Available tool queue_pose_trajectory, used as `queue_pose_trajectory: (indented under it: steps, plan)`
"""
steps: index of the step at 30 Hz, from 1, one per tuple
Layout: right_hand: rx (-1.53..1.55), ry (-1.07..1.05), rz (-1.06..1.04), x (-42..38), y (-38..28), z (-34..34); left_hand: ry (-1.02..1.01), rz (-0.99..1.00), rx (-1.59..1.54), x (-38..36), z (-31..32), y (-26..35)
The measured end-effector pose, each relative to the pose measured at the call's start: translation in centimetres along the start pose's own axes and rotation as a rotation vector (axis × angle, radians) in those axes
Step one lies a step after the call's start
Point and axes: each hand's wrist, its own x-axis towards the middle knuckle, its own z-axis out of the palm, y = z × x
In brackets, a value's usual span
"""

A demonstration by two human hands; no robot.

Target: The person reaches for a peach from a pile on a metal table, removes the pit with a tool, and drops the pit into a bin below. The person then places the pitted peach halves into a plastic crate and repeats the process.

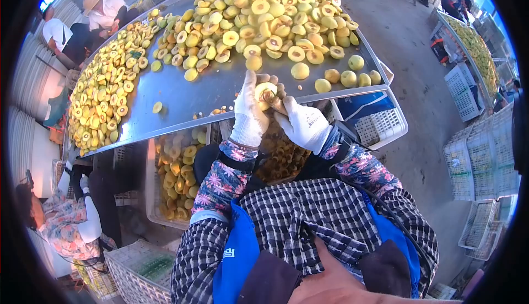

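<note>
My left hand (250,111), in a white glove with soiled fingers, is closed around a cut yellow fruit half (265,93) at the front edge of the metal table (209,92). My right hand (302,122), gloved the same way, is closed close against that fruit. Its fingers are wrapped round a small tool, of which a brownish part shows at the fruit; the rest is hidden. Just beyond both hands lies a large heap of halved fruit (242,28). Several whole yellow-green fruits (348,79) sit near the table's right corner.
Another pile of halves (102,97) covers the table's left end. Below the edge stand a crate of halves (176,177) and, at the right, a white crate (386,125). People (104,12) work at the upper left; another person (66,221) is at the lower left.
</note>
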Motion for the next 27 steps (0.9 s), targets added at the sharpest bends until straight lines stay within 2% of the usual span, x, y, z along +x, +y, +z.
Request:
queue_pose_trajectory:
  steps: [2,6,8,12,15,18,19,20,23,25,27]
  plan:
    - [-0.041,-0.161,0.047,0.2,0.1,-0.3,0.028,-0.058,0.027,0.1,-0.3,0.1]
    - [0.124,-0.114,0.075,-0.3,-0.6,0.1,0.003,0.046,0.149,-0.6,-0.6,-0.7]
    - [0.239,-0.084,0.136,-0.4,-0.6,0.7,0.068,0.179,0.150,-1.7,0.5,-1.0]
    - [0.028,-0.168,0.036,0.2,0.6,0.1,0.057,0.210,0.064,-1.5,-0.2,-1.9]
    - [0.080,-0.110,-0.002,0.2,0.6,0.2,0.071,0.236,0.037,-1.5,0.2,-2.2]
    - [0.229,-0.164,0.100,-0.3,-0.2,0.5,0.114,0.368,0.042,-1.9,0.3,-2.5]
    - [0.306,-0.201,0.134,-0.3,-0.3,0.5,0.116,0.365,0.044,-1.9,0.2,-2.3]
    - [0.272,-0.189,0.076,-0.4,0.0,0.5,0.080,0.330,0.085,-1.9,0.1,-2.2]
    - [0.243,-0.325,0.125,0.0,0.1,-1.3,0.034,0.210,0.218,-1.9,-0.4,-1.2]
    - [0.232,-0.291,0.056,-0.3,0.9,-1.1,-0.058,0.051,0.313,-1.3,-0.9,-0.6]
    - [0.893,-0.582,0.530,-0.1,-0.2,-2.1,-0.106,0.019,0.320,-1.3,-1.1,-0.6]
